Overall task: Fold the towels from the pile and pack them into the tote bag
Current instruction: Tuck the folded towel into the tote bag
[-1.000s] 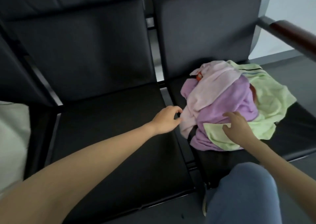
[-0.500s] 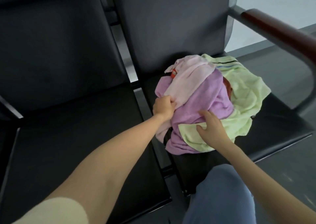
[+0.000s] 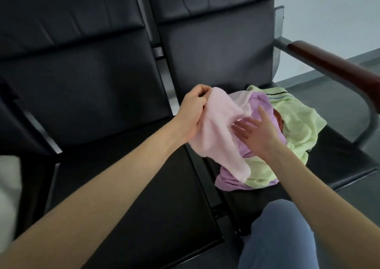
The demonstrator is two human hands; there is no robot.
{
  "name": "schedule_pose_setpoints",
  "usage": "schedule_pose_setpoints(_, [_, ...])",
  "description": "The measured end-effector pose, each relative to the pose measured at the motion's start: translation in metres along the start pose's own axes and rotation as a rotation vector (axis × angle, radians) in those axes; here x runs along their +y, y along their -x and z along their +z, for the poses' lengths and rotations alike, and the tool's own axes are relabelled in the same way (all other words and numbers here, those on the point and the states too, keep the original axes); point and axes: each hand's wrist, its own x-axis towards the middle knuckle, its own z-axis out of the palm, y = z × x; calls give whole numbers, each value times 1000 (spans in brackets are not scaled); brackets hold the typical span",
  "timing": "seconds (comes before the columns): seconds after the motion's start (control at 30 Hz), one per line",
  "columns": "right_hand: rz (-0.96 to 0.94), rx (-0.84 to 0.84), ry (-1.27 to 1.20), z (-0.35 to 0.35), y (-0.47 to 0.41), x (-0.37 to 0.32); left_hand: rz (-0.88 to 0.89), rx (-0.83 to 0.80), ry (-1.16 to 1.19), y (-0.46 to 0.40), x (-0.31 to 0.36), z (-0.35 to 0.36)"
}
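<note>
A pile of towels sits on the right black seat point(image 3: 339, 161): a purple towel point(image 3: 260, 106), a light green towel point(image 3: 298, 122) with dark stripes at its edge, and something reddish tucked between them. My left hand point(image 3: 193, 112) grips the top corner of a pale pink towel point(image 3: 218, 133) and holds it lifted above the pile's left side. With fingers spread, my right hand point(image 3: 255, 131) lies flat against the pink towel and the purple one beneath. A pale blurred shape point(image 3: 8, 190) at the left edge may be the tote bag; I cannot tell.
The left black seat point(image 3: 127, 196) lies beside the pile, with a gap and metal frame between the seats. A wooden armrest point(image 3: 337, 67) curves down on the far right. My knee in blue trousers point(image 3: 277, 233) is at the bottom, grey floor beyond.
My left hand closed on the pink towel and lifted it up and left off the pile. My right hand rose from the green towel's front edge onto the pink and purple towels.
</note>
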Motion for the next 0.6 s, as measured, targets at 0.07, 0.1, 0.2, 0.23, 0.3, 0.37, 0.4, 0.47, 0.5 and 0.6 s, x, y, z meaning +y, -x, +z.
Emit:
schedule_pose_setpoints(0.07, [99,-50,-85,17,-2,8,-2,-10,-38,23,5,-17])
schedule_pose_setpoints(0.1, [154,-80,-108,24,-2,15,-5,-7,-44,35,7,-27])
schedule_pose_setpoints(0.2, [235,-129,-84,46,10,41,-21,42,-49,69,7,-65])
schedule_pose_setpoints(0.23, [232,-138,-57,52,16,50,-36,76,-46,79,6,-78])
schedule_pose_setpoints(0.3, [216,-150,5,63,28,67,-73,191,-47,101,1,-107])
schedule_pose_setpoints(0.37, [224,-182,52,72,42,86,-123,317,-31,122,-7,-137])
schedule_pose_setpoints(0.4, [237,-193,54,76,49,97,-148,359,-12,132,-14,-152])
schedule_pose_setpoints(0.47, [260,-221,7,80,65,121,-212,398,42,153,-28,-180])
schedule_pose_setpoints(0.5, [270,-238,-52,80,71,134,-248,415,73,163,-36,-193])
schedule_pose_setpoints(0.6, [294,-294,-289,70,81,165,-329,516,114,190,-59,-227])
